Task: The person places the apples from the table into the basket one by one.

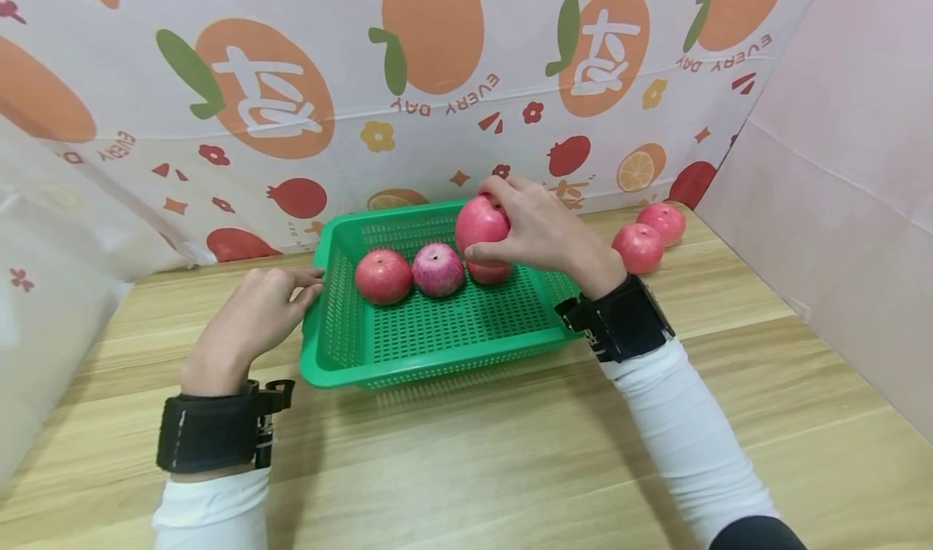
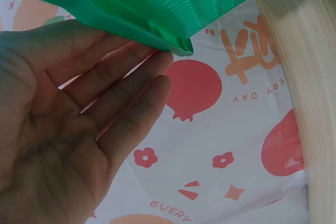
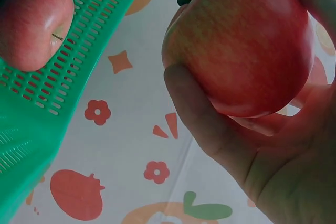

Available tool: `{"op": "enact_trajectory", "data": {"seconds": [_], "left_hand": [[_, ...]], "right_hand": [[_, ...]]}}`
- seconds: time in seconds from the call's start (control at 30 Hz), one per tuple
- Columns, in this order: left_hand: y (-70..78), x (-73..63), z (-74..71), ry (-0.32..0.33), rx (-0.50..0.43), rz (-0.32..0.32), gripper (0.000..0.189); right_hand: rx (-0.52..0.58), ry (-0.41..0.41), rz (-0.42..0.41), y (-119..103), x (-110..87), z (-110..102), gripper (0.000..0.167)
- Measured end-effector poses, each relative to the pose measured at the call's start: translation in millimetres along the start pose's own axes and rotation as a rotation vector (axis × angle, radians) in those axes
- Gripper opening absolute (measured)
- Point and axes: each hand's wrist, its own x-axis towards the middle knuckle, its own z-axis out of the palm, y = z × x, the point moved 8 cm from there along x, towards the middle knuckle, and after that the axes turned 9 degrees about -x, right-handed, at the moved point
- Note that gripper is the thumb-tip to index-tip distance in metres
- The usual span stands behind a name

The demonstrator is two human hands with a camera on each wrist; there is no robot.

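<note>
My right hand (image 1: 535,230) grips a red apple (image 1: 481,224) between thumb and fingers, above the right part of a green basket (image 1: 466,361). The right wrist view shows this apple (image 3: 241,45) close up, with its stem on the left. Inside the basket are a red apple (image 1: 383,277), a purplish-pink apple (image 1: 438,270) and another red apple (image 1: 490,272), partly hidden by the held one. At the left rim, my left hand (image 1: 255,315) touches the edge with its fingertips. The left wrist view shows fairly straight fingers (image 2: 123,90) against the rim.
Two more red apples, one nearer (image 1: 638,248) and one behind (image 1: 662,223), lie on the wooden table (image 1: 496,469) to the right of the basket. A fruit-printed cloth (image 1: 350,40) hangs behind the table, and a pale wall (image 1: 860,185) stands along the right side.
</note>
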Motion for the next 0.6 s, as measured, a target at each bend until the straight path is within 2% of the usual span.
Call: {"op": "enact_trajectory", "data": {"seconds": [0.37,0.6], "left_hand": [[-0.3,0.3,0.4,0.003,-0.009,-0.008,0.03],[0.3,0.4,0.6,0.001,-0.003,-0.006,0.03]], "right_hand": [[0.008,-0.02,-0.095,-4,3.7,9,0.067],[-0.008,-0.042,-0.118,-6,6.7,14,0.068]]}}
